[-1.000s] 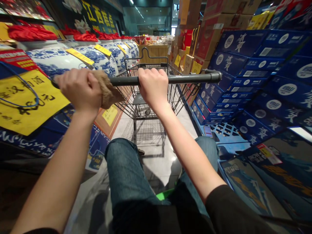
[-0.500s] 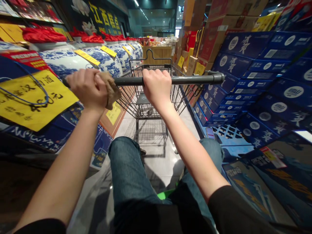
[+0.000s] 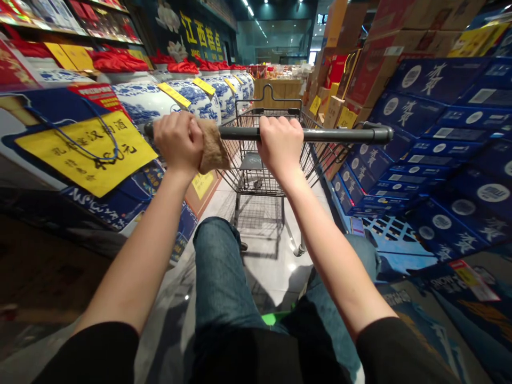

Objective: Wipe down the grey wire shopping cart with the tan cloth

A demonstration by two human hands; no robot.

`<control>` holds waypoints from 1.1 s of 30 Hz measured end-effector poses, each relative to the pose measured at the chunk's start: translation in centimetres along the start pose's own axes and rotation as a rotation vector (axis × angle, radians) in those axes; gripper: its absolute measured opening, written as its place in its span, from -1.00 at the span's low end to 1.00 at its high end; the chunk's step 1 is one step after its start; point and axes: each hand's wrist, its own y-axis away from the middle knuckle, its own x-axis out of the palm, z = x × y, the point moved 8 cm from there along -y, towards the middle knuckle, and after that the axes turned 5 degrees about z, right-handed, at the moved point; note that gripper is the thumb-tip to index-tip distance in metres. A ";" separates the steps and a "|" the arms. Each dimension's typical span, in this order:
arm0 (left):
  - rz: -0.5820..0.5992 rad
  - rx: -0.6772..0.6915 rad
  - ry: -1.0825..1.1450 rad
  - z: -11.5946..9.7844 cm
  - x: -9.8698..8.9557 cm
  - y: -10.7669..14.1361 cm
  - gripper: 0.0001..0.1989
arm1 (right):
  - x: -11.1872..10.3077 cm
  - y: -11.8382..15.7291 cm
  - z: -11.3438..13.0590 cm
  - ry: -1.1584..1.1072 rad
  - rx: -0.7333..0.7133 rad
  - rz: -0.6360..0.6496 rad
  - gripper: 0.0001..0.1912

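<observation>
A shopping cart stands in front of me, its dark grey handle (image 3: 340, 135) running crosswise at the height of my hands. Near the handle's left end, my left hand (image 3: 178, 140) is closed around a brown cloth (image 3: 214, 146) and the bar. The cloth sticks out to the right of the fist and hangs partly below the handle. Around the bar right of its middle, my right hand (image 3: 281, 144) is wrapped, knuckles up. Beyond the handle lies the cart's wire basket (image 3: 262, 176), partly hidden by my right hand and forearm. My palms are out of sight.
Blue-and-white jars (image 3: 136, 101) with red cloth tops line the left side, behind a yellow handwritten sign (image 3: 88, 152). Blue boxes (image 3: 432, 80) are stacked at right; a phone (image 3: 357, 226) lies near a blue pallet (image 3: 400, 234). A wooden counter (image 3: 276, 93) stands ahead.
The view has turned slightly left, so hands, cart and shelves appear farther right. Both hands stay on the handle. More of the cloth shows beside my left hand.
</observation>
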 end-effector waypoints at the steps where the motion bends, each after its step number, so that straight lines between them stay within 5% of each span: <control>1: 0.005 -0.024 -0.002 -0.4 0.1 -0.1 -0.39 | 0.0 0.0 0.1 -0.001 0.002 -0.010 -0.68; 8: 0.069 0.187 -0.033 -8.9 2.9 1.2 -0.58 | 0.0 0.1 -0.8 0.077 0.044 0.014 -0.66; 13: 0.069 0.311 -0.008 -11.3 3.6 1.9 -0.64 | -0.1 0.3 -1.7 0.124 0.052 0.019 -0.64; 18: 0.123 0.313 -0.042 -9.8 3.4 1.0 -0.63 | 0.1 0.4 -2.1 0.149 0.032 0.017 -0.68; 27: 0.089 0.021 -0.134 -2.0 0.6 -0.7 -0.47 | 0.2 0.2 -0.5 0.049 -0.016 -0.002 -0.69; 30: 0.088 -0.016 -0.169 -1.9 0.1 -0.6 -0.51 | 0.1 0.1 0.1 0.030 -0.022 -0.006 -0.71; 33: 0.084 0.087 -0.158 -3.7 0.5 -0.1 -0.58 | 0.1 0.1 0.3 0.041 -0.016 -0.004 -0.72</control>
